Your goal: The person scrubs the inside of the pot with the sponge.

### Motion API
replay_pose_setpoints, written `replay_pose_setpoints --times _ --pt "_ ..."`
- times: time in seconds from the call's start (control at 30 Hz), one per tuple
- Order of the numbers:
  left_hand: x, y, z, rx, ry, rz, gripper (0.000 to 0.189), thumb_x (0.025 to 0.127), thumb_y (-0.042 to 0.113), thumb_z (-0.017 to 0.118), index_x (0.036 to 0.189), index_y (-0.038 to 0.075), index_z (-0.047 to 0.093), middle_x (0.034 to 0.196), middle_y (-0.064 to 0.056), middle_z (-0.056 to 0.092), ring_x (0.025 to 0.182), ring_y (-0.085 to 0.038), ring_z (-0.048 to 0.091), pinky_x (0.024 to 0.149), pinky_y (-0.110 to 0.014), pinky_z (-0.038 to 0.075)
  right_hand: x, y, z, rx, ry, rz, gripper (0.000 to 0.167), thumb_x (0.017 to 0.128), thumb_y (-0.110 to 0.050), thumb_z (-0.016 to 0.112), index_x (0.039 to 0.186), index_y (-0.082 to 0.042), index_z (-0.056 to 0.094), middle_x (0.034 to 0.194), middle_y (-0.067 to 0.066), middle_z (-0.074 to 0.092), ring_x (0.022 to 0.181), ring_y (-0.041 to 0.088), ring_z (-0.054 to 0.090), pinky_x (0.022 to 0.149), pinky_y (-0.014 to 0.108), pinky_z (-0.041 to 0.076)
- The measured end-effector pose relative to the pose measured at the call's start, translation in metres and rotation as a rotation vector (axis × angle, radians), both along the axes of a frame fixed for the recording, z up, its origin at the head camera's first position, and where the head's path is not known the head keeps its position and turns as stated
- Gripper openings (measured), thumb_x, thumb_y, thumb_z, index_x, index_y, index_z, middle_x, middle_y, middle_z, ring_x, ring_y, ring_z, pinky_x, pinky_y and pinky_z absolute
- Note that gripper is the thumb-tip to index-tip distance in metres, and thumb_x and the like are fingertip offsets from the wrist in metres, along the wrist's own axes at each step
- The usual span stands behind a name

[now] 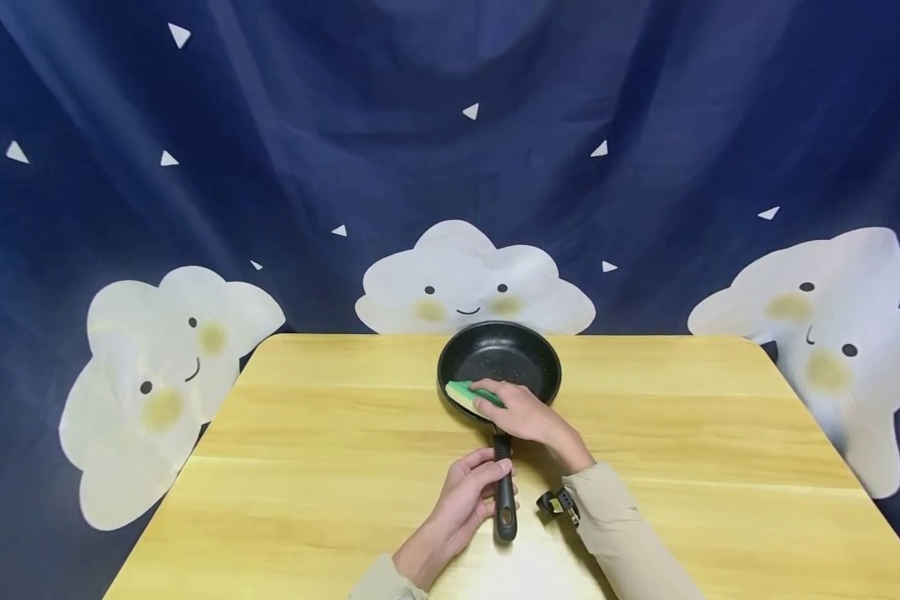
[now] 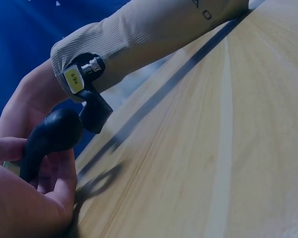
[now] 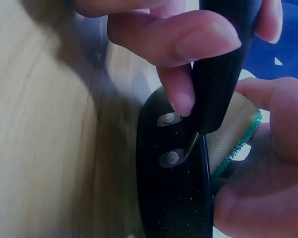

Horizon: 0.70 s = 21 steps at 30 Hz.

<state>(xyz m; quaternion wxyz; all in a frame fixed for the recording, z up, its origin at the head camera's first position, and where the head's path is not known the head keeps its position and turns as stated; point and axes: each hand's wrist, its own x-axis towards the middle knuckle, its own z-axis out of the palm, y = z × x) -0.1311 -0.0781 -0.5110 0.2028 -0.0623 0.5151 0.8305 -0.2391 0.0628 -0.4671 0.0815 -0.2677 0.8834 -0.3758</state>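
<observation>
A black frying pan [image 1: 498,350] is near the table's far edge, its handle [image 1: 505,500] pointing toward me. My left hand [image 1: 461,504] grips that handle, fingers curled around it from the left side; the rounded handle end [image 2: 62,130] sticks out past the thumb in the left wrist view. Inside the pan, at the near left part, my right hand [image 1: 521,412] holds a sponge [image 1: 461,395] with a green scouring side and a pale yellow side. The right wrist view has the sponge's pale side [image 3: 231,129] facing the pan rim and its green side toward the palm.
Light wooden table [image 1: 330,467] lies under the pan and both arms. A small black wrist camera [image 1: 558,505] hangs by the right sleeve [image 1: 615,517]. Behind the table hangs a dark blue curtain [image 1: 390,125] printed with smiling white clouds.
</observation>
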Motion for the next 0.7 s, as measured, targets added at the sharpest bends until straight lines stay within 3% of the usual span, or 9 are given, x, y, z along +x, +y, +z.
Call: replay_pose_setpoints --times 0.37,0.7 --pt "0.002 0.003 -0.001 0.026 -0.010 -0.002 0.043 0.096 0.016 0.069 0.130 -0.006 0.054 0.104 -0.011 0.064 0.081 -0.015 0.064 0.066 -0.028 0.059 0.000 -0.008 -0.005 0.012 0.007 -0.059 0.040 0.104 -0.027 0.057 0.141 -0.012 0.059 0.134 0.015 0.063 0.119 0.030 0.060 0.097 0.050 0.049" --pt "0.001 0.001 0.004 0.013 -0.019 0.003 0.044 0.097 0.017 0.068 0.131 -0.006 0.053 0.107 -0.013 0.064 0.082 -0.015 0.063 0.068 -0.028 0.059 -0.010 -0.018 0.008 0.075 -0.049 -0.045 0.040 0.101 -0.027 0.059 0.140 -0.016 0.057 0.129 0.016 0.064 0.110 0.028 0.060 0.092 0.047 0.051"
